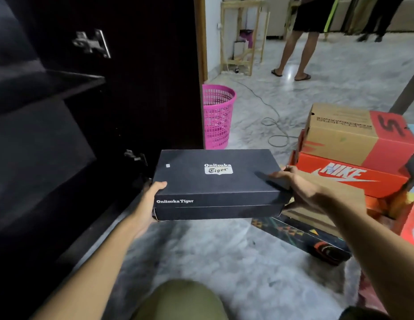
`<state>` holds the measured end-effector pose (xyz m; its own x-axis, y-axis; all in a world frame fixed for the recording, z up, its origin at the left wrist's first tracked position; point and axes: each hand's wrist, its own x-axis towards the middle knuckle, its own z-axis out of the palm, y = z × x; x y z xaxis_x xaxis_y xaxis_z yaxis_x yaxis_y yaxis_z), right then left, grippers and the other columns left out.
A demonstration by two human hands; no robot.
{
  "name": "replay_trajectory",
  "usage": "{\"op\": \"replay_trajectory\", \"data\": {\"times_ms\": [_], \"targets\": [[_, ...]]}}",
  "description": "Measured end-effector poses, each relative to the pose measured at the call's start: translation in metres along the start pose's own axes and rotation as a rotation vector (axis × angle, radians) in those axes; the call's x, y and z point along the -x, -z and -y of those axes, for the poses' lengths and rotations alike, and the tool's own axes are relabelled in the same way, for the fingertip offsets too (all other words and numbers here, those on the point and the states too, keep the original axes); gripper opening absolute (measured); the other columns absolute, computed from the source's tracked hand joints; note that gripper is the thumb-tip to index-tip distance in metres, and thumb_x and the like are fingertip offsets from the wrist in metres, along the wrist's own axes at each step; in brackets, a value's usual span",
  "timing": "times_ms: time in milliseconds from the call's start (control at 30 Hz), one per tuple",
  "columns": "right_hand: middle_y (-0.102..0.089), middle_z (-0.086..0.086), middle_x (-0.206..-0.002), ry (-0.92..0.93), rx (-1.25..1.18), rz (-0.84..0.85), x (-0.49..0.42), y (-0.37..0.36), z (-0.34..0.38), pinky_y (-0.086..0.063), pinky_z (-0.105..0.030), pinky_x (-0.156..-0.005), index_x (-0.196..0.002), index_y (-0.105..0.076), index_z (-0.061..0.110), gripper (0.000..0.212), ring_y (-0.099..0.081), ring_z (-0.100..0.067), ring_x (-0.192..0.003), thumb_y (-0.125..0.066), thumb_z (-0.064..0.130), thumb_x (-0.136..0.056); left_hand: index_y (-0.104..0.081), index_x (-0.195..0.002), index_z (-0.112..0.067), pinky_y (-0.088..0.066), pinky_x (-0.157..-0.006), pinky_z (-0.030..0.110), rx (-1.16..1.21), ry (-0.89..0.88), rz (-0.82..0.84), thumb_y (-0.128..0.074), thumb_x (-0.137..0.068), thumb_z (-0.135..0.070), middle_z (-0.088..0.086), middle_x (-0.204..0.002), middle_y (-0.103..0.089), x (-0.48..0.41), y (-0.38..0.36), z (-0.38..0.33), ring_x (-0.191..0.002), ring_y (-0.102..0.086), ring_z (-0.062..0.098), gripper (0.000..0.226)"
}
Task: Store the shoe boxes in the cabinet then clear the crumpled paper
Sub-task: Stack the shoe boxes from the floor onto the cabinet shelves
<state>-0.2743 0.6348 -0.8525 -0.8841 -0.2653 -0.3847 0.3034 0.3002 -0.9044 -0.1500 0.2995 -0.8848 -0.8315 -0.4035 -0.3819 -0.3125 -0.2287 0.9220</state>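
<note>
One dark wooden cabinet (51, 135) stands open at left. The left hand (153, 199) curls round one end of a black cardboard shoe box (215, 181) lettered "Onitsuka Tiger", held over open marble floor (224, 255). The right hand (300, 188) grips the other end, near an orange "NIKE" box (344, 176).

— Which colours are seen on the shoe box (215, 181) at the centre?

— Matte black is shown all over, and the lettering on lid and side is printed in white.

— And on the stack to the right?

— The Nike box (349, 179) is coloured orange-red, with its logo printed in white. The cardboard box (340, 137) above it is left plain brown, with one end coloured red and marked with a black S. The low box (305, 236) is patterned with small yellow and orange triangles on black.

— What else is coloured?

— The basket (217, 116) is moulded as a bright pink lattice. The floor (224, 262) is veined in grey and white. The cabinet (62, 135) is finished almost black.
</note>
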Motion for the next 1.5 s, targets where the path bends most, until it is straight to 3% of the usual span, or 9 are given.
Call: {"op": "replay_trajectory", "data": {"times_ms": [100,233,367,567,867,1033,1167,1333,1500], "targets": [[-0.059,-0.010,-0.101,0.045,0.003,0.039,-0.012,-0.031,0.009,-0.053,-0.040,-0.069,-0.116,-0.042,0.019,0.035,-0.059,-0.026,-0.087,-0.061,0.032,-0.090,-0.061,-0.088,-0.020,-0.048,-0.067,0.033,0.027,-0.007,-0.110,-0.056,-0.091,-0.039,-0.002,-0.063,-0.066,0.011,0.027,0.003,-0.067,-0.063,0.020,0.020],[-0.066,-0.003,-0.097,0.169,-0.020,0.129,-0.020,-0.072,0.018,-0.053,-0.035,-0.077,-0.116,-0.048,0.034,0.051,-0.064,-0.019,-0.084,-0.068,0.039,-0.070,-0.064,-0.095,-0.019,-0.048,-0.079,0.039,0.079,-0.010,-0.189,-0.054,-0.090,-0.043,0.004,-0.081,-0.068,0.028,0.069,0.008,-0.078,-0.063,0.023,0.027],[-0.069,-0.001,-0.096,0.272,-0.012,0.252,-0.026,-0.124,0.021,-0.052,-0.017,-0.058,-0.127,-0.043,0.028,0.046,-0.069,-0.003,-0.070,-0.068,0.018,-0.090,-0.062,-0.104,-0.016,-0.050,-0.084,0.044,0.148,0.021,-0.333,-0.054,-0.089,-0.046,0.009,-0.093,-0.068,0.042,0.113,0.020,-0.085,-0.064,0.026,0.035],[-0.061,-0.005,-0.120,0.331,0.057,0.361,-0.044,-0.205,0.033,-0.053,-0.052,-0.096,-0.130,-0.038,0.026,0.066,-0.063,-0.025,-0.110,-0.081,0.022,-0.080,-0.062,-0.096,-0.018,-0.052,-0.073,0.038,0.233,0.051,-0.534,-0.052,-0.088,-0.052,0.008,-0.090,-0.069,0.061,0.159,0.033,-0.081,-0.065,0.024,0.036],[-0.058,0.004,-0.105,0.320,0.054,0.470,-0.064,-0.318,0.053,-0.049,-0.010,-0.051,-0.145,-0.036,0.018,0.071,-0.059,-0.008,-0.087,-0.074,0.010,-0.086,-0.067,-0.111,-0.008,-0.038,-0.093,0.030,0.295,-0.181,-1.133,-0.053,-0.098,-0.032,0.008,-0.110,-0.061,0.053,0.195,0.050,-0.108,-0.056,0.025,0.031],[-0.060,0.000,-0.119,0.302,0.017,0.521,-0.083,-0.372,0.028,-0.053,-0.013,-0.071,-0.137,-0.039,0.019,0.068,-0.059,-0.020,-0.107,-0.078,0.011,-0.083,-0.065,-0.120,-0.010,-0.038,-0.102,0.033,0.204,-0.175,-1.224,-0.053,-0.096,-0.034,0.005,-0.117,-0.059,0.045,0.230,0.077,-0.112,-0.052,0.020,0.036],[-0.060,-0.005,-0.120,0.316,0.028,0.638,-0.097,-0.417,-0.002,-0.049,-0.021,-0.085,-0.134,-0.035,0.008,0.065,-0.060,-0.019,-0.114,-0.076,0.002,-0.083,-0.067,-0.118,-0.015,-0.042,-0.107,0.048,0.149,-0.221,-1.297,-0.052,-0.073,-0.064,0.006,-0.122,-0.065,0.040,0.275,0.113,-0.116,-0.057,0.028,0.068],[-0.059,0.003,-0.109,0.312,0.015,0.726,-0.106,-0.462,-0.035,-0.053,-0.011,-0.075,-0.137,-0.032,0.009,0.070,-0.058,0.000,-0.094,-0.073,-0.005,-0.083,-0.062,-0.124,-0.009,-0.042,-0.105,0.044,0.120,-0.169,-1.368,-0.056,-0.096,-0.035,0.010,-0.120,-0.062,0.052,0.300,0.121,-0.115,-0.056,0.026,0.039],[-0.058,0.000,-0.124,0.340,0.104,0.749,-0.115,-0.495,-0.046,-0.052,-0.032,-0.094,-0.144,-0.031,0.021,0.082,-0.058,-0.019,-0.113,-0.081,0.014,-0.080,-0.052,-0.136,-0.009,-0.049,-0.098,0.046,-0.093,-0.164,-1.375,-0.059,-0.095,-0.036,0.018,-0.126,-0.063,0.058,0.310,0.136,-0.116,-0.060,0.034,0.049]]}}
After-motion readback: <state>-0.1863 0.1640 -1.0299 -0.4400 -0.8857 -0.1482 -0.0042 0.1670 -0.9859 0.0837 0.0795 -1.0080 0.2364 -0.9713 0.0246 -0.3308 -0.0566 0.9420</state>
